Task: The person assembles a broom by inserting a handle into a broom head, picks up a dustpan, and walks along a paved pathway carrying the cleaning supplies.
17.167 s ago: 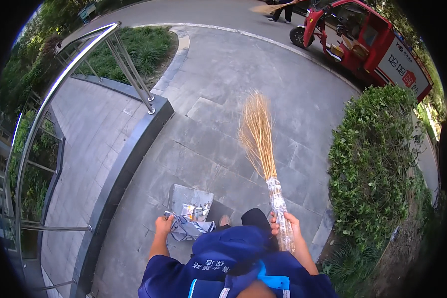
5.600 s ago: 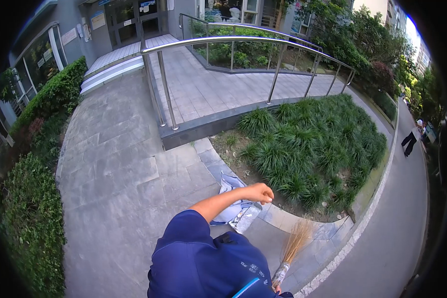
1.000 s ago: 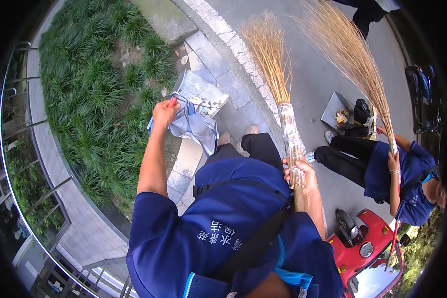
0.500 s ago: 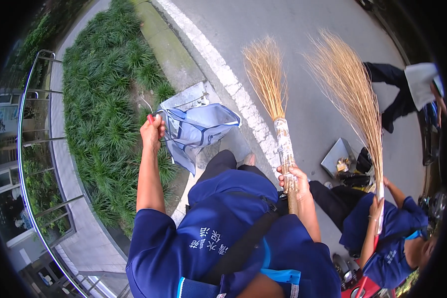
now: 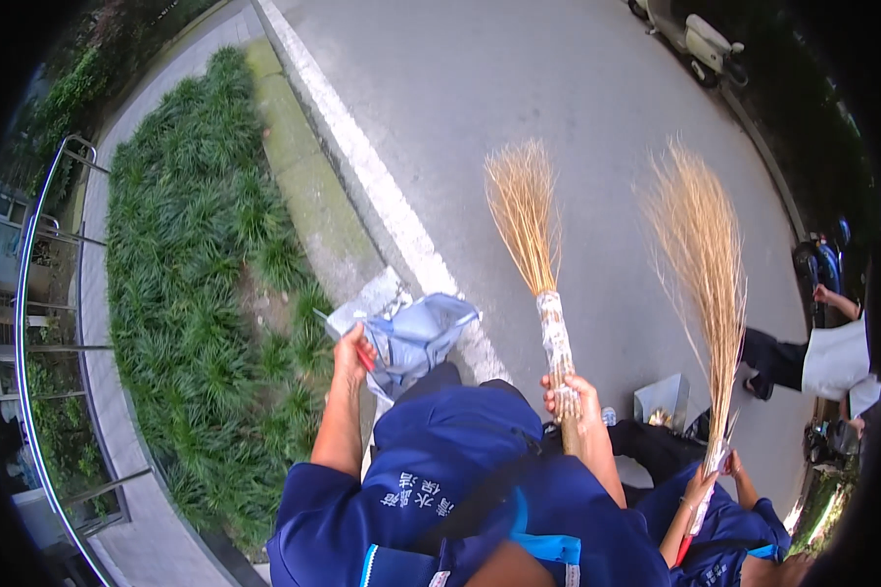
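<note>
- A person in a dark blue work jacket stands at the edge of a grey paved road, the left hand closed around the handle of a pale blue dustpan with a bag-like fabric body, held out just above the white painted kerb line.
- The right hand is wrapped tight around the taped neck of a straw-coloured twig broom, its fanned bristles pointing to the far side, over the road.
- Judged from the grip, sweeping well here calls for bringing the dustpan's mouth low to the paving and drawing the bristles toward it in short strokes.
- The broom's bristles are long, dry and splayed, bound at the neck with pale wrapping.
- On the right, a co-worker's hand holds a second, wider twig broom; a small grey metal pan sits near that person's feet.
- A bed of dense green grass runs along the left.
</note>
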Tool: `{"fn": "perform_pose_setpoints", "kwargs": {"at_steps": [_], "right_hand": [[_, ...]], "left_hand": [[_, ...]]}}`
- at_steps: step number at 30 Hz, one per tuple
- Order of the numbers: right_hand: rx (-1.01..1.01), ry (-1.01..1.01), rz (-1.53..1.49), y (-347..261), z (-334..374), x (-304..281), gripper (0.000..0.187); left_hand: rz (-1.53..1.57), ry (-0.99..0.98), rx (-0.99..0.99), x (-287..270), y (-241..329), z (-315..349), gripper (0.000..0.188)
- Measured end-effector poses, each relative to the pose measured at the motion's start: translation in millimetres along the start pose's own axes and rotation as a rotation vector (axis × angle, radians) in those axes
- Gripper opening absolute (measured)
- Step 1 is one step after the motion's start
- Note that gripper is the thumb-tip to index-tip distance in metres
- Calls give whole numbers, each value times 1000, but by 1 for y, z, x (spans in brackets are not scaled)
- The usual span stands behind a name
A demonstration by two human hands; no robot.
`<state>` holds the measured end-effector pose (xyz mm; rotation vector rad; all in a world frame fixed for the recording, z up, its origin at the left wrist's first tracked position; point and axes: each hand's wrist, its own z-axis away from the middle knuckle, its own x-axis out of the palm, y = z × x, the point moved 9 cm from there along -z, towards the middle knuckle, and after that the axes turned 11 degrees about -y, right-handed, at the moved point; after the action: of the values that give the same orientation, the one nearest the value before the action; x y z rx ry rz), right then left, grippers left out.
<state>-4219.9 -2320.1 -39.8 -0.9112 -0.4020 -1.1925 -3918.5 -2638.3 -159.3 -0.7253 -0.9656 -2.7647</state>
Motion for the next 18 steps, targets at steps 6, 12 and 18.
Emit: {"fn": "perform_pose_setpoints", "kwargs": {"at_steps": [6, 12, 18], "right_hand": [[22, -115, -100, -65, -95, 17, 44], [101, -173, -192, -148, -233, 56, 42], [236, -261, -157, -243, -353, 127, 40]], "left_hand": [[40, 202, 41, 34, 69, -64, 28], [115, 284, 160, 58, 138, -136, 24], [185, 397, 221, 105, 213, -172, 33]]}}
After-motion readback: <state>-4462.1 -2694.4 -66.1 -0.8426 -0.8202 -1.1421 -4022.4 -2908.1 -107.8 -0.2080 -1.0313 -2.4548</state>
